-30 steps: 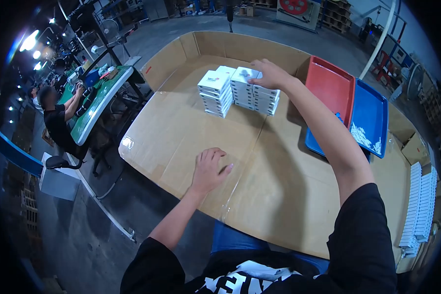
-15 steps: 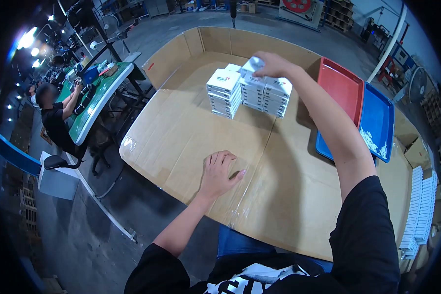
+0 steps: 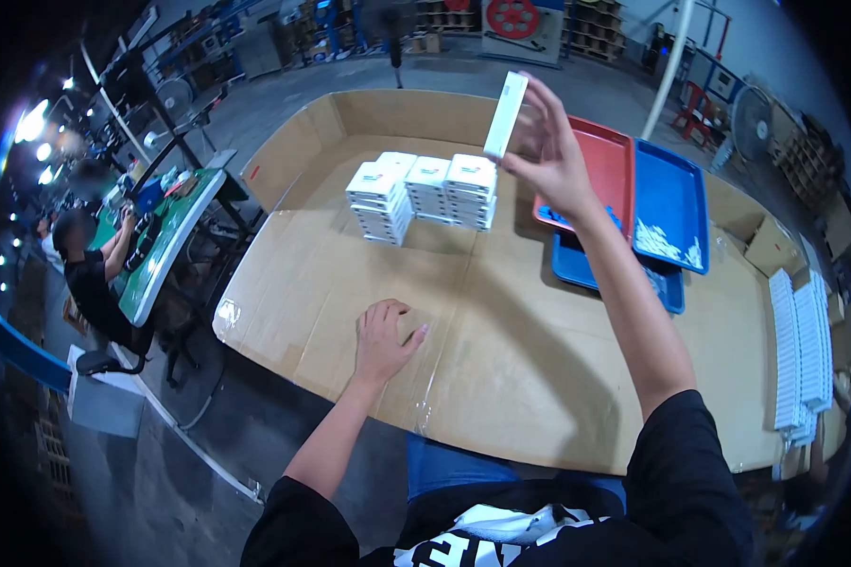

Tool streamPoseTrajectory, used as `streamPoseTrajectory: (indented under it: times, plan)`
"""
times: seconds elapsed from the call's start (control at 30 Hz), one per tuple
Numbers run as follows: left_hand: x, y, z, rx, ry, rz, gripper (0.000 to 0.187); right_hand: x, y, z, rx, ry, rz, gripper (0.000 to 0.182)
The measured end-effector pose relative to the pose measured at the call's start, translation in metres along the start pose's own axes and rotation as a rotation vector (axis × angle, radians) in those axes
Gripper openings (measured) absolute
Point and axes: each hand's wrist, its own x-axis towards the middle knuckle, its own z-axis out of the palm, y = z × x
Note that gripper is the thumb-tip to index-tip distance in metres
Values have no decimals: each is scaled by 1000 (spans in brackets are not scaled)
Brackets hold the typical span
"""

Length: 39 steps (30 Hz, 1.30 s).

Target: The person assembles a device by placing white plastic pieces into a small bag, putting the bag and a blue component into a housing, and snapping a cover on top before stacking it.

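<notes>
My right hand (image 3: 553, 156) is raised above the far side of the cardboard-covered table (image 3: 350, 283). Its fingers and thumb grip a small flat white box (image 3: 507, 115), tilted with its narrow side toward me. Below and to the left stand several stacks of like white boxes (image 3: 429, 175), close together, with printing on their tops. My left hand (image 3: 384, 342) rests on the cardboard near the front edge, fingers apart and nothing in it.
Right of the stacks lie a red tray (image 3: 600, 156) with blue pieces, a blue tray (image 3: 671, 189) with white pieces, and another blue tray (image 3: 577, 267) partly beneath. Long rows of white boxes (image 3: 796, 350) stand far right. A person (image 3: 95, 260) sits at a green bench (image 3: 175, 236).
My right hand has lifted a white box off the stacks, up and toward the trays. The view has turned to the right. My left hand stays on the cardboard.
</notes>
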Motion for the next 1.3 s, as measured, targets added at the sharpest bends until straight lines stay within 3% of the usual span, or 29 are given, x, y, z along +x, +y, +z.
streamPoseTrajectory:
  times: [0.13, 0.23, 0.33, 0.4, 0.53, 0.63, 0.73, 0.8, 0.87, 0.93, 0.97, 1.1, 1.2, 1.3]
  plan:
    - [-3, -7, 6, 13, 26, 40, 42, -65, -53, -14, -142, 39, 77, 89]
    - [-4, -8, 9, 6, 124, 57, 37, -111, -89, -27, -393, 44, -7, 82]
    - [1, 13, 13, -74, 184, -60, 36, -154, -117, -38, -632, -4, -74, 74]
    - [9, 68, 14, -832, -60, -407, 43, -185, -119, -49, -639, -50, -85, 72]
    - [12, 205, -22, -1416, -598, -312, 76, -222, -148, -60, -843, -204, -111, 63]
    - [1, 261, -16, -1613, -720, -246, 79, -251, -161, -69, -859, -329, -40, 59]
    - [-10, 274, 6, -1485, -853, -314, 75, -276, -154, -87, -899, -368, -11, 60]
    - [-22, 277, 21, -1533, -896, -394, 72, -291, -156, -94, -875, -397, 156, 75]
    - [-33, 280, 33, -1699, -854, -524, 71, -297, -170, -95, -826, -388, 277, 69]
    - [-40, 288, 33, -1738, -845, -586, 72, -306, -176, -98, -825, -213, 464, 72]
    - [-44, 293, 29, -1777, -787, -615, 73, -316, -176, -97, -662, -99, 524, 75]
    - [-66, 306, 33, -1786, -722, -712, 68, -342, -178, -58, -623, -110, 335, 88]
    - [-87, 305, 39, -1740, -766, -845, 62, -363, -161, -43, -493, -61, 238, 83]
    - [-90, 308, 37, -1731, -788, -852, 62, -373, -157, -34, -510, -6, 228, 81]
